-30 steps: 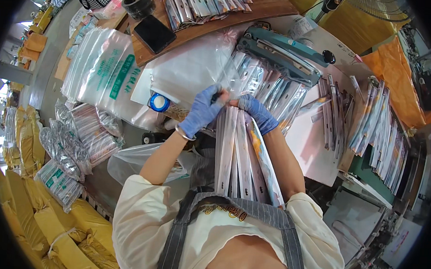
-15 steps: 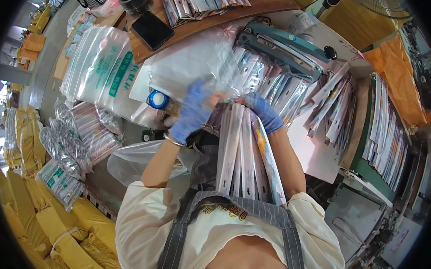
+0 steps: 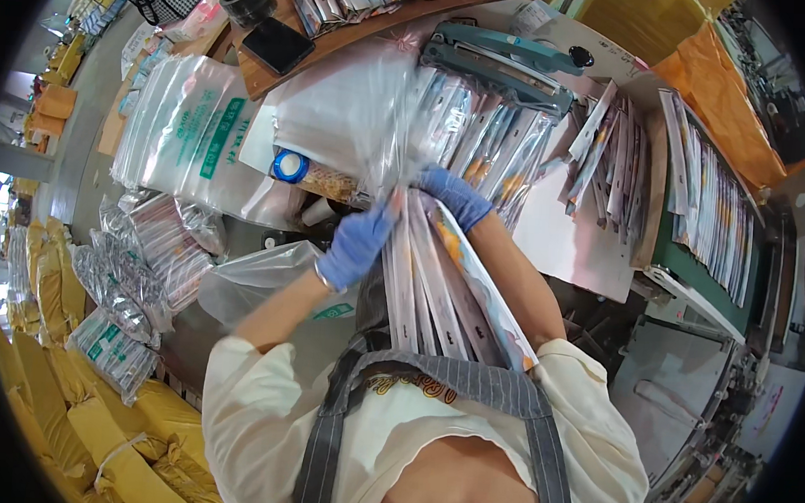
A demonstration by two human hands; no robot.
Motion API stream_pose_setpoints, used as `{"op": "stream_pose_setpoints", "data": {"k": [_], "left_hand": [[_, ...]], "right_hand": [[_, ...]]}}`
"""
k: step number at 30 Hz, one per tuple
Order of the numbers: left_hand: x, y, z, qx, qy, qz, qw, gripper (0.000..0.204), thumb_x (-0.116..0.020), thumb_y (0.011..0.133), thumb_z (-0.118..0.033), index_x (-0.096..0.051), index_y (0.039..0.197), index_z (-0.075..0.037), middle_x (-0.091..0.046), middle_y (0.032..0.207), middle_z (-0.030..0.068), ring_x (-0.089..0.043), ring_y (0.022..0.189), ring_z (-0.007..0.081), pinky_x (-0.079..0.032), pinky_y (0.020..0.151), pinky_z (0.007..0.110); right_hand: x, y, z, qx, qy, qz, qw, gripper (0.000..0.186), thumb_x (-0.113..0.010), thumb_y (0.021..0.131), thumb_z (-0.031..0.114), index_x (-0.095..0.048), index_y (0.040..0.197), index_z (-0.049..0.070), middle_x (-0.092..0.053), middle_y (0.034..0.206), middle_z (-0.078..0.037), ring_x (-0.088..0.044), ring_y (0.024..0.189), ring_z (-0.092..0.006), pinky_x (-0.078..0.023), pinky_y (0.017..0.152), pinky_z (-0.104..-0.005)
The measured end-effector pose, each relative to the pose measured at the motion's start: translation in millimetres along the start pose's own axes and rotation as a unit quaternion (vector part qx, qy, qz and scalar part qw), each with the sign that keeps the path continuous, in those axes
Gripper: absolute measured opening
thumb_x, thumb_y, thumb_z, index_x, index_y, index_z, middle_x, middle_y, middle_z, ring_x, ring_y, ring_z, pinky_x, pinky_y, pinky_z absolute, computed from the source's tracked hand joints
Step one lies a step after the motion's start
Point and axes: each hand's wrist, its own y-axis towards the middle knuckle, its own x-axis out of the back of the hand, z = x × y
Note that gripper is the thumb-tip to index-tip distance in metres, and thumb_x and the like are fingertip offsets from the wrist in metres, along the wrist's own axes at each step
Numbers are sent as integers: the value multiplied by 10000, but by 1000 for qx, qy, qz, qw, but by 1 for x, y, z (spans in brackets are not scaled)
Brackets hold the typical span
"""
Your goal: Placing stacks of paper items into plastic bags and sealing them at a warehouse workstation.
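Blue-gloved, the left hand [image 3: 355, 246] and right hand [image 3: 458, 198] were at the far end of the packs [image 3: 439, 281], before the apron [image 3: 455, 380]. The left fingers curled beside the clear bag [image 3: 384, 114]; whether any pinched, I could not tell.

The blue-gloved left hand [image 3: 357, 247] and right hand [image 3: 457, 200] flank the upper end of a fanned bundle of printed packs [image 3: 438, 276], where clear plastic [image 3: 387, 114] bunches. Beyond lie plastic-wrapped packs [image 3: 483, 133] and a long teal device [image 3: 504, 42].
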Motion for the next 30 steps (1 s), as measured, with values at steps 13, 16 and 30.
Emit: {"op": "stream_pose_setpoints", "data": {"k": [13, 16, 30], "left_hand": [[-73, 81, -136, -77, -79, 38, 993, 657, -458, 805, -60, -235, 1365, -321, -518, 1119, 124, -538, 469, 226, -442, 385, 315], [-55, 35, -154, -197, -66, 154, 966, 681, -440, 795, -42, -213, 1376, -316, -392, 1302, 164, -547, 470, 198, -434, 371, 306], [125, 258, -135, -89, -379, -51, 920, 173, -565, 707, -50, -562, 875, -7, -592, 721, 155, -612, 611, 223, -477, 584, 327]], "right_hand": [[33, -222, 48, 7, 132, -434, 891, 543, -588, 834, 311, -391, 1231, -3, -524, 1084, -104, -510, 972, -178, -412, 850, -284], [-12, -278, 36, -6, 26, -418, 908, 371, -391, 923, 333, -548, 1003, 7, -574, 920, -78, -528, 887, -158, -419, 823, -321], [22, -278, 295, 220, -636, -337, 658, 112, -593, 708, 32, -542, 808, 28, -558, 727, -126, -538, 715, -325, -443, 609, -385]]}}
